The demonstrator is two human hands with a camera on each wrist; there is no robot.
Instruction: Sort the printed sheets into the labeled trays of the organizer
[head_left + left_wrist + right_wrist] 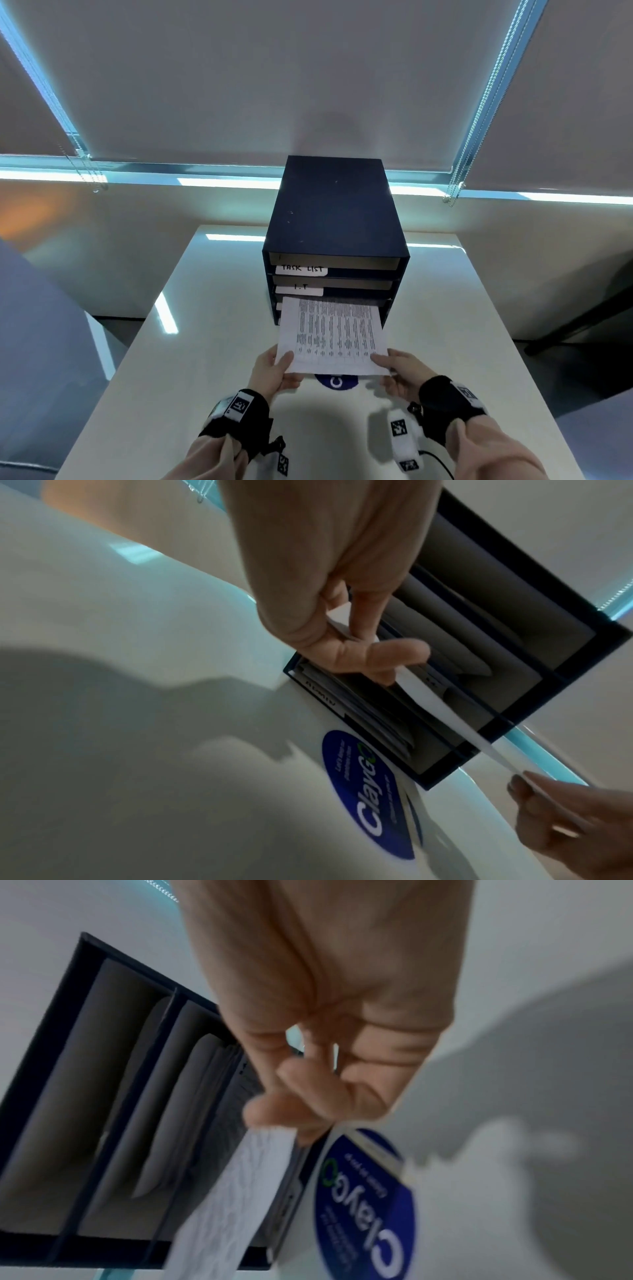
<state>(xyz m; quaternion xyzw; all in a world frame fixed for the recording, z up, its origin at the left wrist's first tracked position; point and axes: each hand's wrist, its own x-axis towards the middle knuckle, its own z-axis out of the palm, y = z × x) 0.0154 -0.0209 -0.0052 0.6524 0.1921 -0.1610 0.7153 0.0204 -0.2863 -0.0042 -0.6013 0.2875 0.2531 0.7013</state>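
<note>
A dark blue organizer [334, 219] is set on the white table [219, 342]. A sheet [330, 334] printed with dense columns is held before its lower trays, pinched at its near corners by the left hand [274, 371] and right hand [399, 375].

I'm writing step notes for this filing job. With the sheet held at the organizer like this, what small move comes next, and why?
Probably slide the printed sheet forward into the slot under the I.T label. Its far edge already meets the organizer there, while the left hand and right hand pinch only its near corners.
</note>
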